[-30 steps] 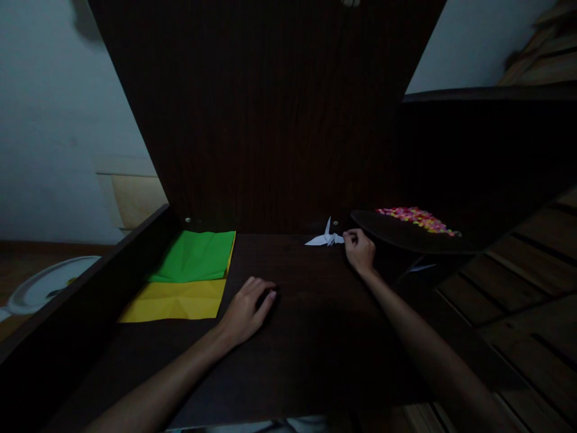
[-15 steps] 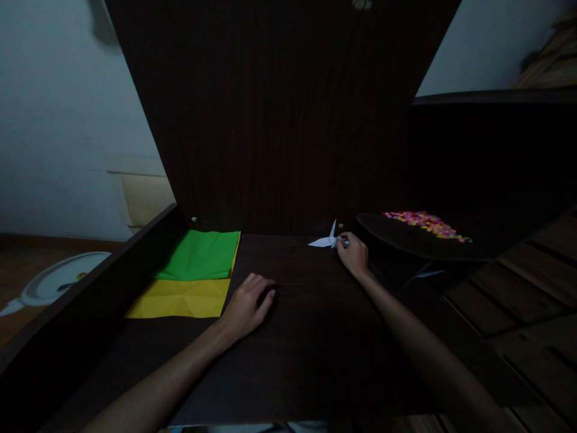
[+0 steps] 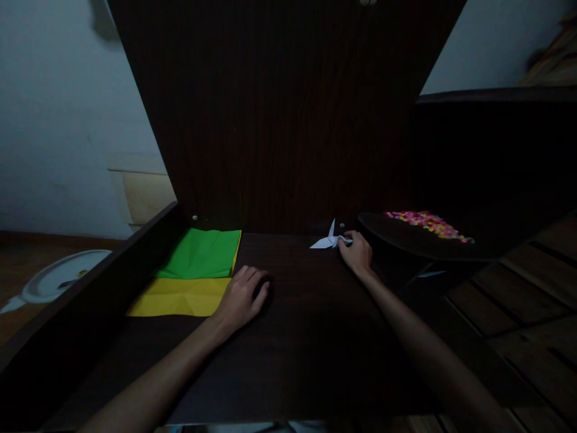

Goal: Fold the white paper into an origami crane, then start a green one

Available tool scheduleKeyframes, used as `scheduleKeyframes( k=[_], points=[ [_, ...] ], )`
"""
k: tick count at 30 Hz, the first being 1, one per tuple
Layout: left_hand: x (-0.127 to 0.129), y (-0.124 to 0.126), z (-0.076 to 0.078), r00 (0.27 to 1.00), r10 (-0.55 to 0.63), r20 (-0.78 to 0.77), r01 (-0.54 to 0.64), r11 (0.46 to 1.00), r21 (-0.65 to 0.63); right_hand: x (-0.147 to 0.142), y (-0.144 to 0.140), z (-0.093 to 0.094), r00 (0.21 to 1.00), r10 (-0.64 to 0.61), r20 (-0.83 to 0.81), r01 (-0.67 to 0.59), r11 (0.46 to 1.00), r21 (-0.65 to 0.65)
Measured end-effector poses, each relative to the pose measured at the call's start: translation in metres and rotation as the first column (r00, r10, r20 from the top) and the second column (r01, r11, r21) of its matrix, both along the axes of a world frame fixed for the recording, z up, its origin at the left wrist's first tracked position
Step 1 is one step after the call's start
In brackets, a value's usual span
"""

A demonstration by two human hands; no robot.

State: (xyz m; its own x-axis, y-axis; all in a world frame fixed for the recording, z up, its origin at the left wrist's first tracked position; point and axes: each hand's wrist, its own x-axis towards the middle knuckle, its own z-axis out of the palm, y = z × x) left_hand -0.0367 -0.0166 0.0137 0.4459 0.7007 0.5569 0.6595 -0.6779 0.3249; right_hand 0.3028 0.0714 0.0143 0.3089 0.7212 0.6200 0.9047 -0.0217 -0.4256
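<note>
White paper crane (image 3: 328,242) lies near the back of the dark table (image 3: 279,343), with the fingers of the right hand (image 3: 357,252) pinched on its right end. Palm down, the left hand (image 3: 241,297) rests with its thumb apart from its fingers, beside the yellow sheet (image 3: 180,297), which the green sheet (image 3: 198,254) partly covers.

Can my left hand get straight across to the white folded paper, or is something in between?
Nothing visible stands between the left hand and the white folded paper. The right hand is at the paper's right end; the green sheet lies off to the left.
</note>
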Motion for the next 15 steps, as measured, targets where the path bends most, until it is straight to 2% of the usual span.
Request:
scheduleKeyframes(
  k=[3, 6, 8, 10, 12, 15],
  points=[
    [-0.011, 0.011, 0.004, 0.988, 0.139, -0.067, -0.135, 0.990, 0.050, -0.002, -0.005, 0.005, 0.999, -0.040, -0.017, 0.040, 0.999, 0.036],
    [-0.025, 0.021, 0.007, 0.934, 0.320, -0.159, -0.313, 0.947, 0.073, -0.006, -0.011, 0.011, 0.998, -0.031, -0.049, 0.036, 0.994, 0.104],
    [-0.033, 0.026, 0.008, 0.871, 0.419, -0.257, -0.415, 0.907, 0.071, -0.012, -0.017, 0.014, 0.998, 0.028, -0.059, -0.020, 0.991, 0.136],
    [-0.039, 0.029, 0.006, 0.774, 0.523, -0.356, -0.537, 0.841, 0.067, -0.020, -0.024, 0.016, 0.993, 0.102, -0.060, -0.091, 0.983, 0.156],
    [-0.044, 0.030, 0.004, 0.710, 0.559, -0.428, -0.612, 0.791, 0.017, -0.031, -0.032, 0.015, 0.980, 0.191, -0.060, -0.179, 0.971, 0.156],
    [-0.046, 0.030, 0.000, 0.696, 0.545, -0.467, -0.652, 0.753, -0.092, -0.049, -0.045, 0.009, 0.940, 0.337, -0.053, -0.328, 0.934, 0.141]
  ],
)
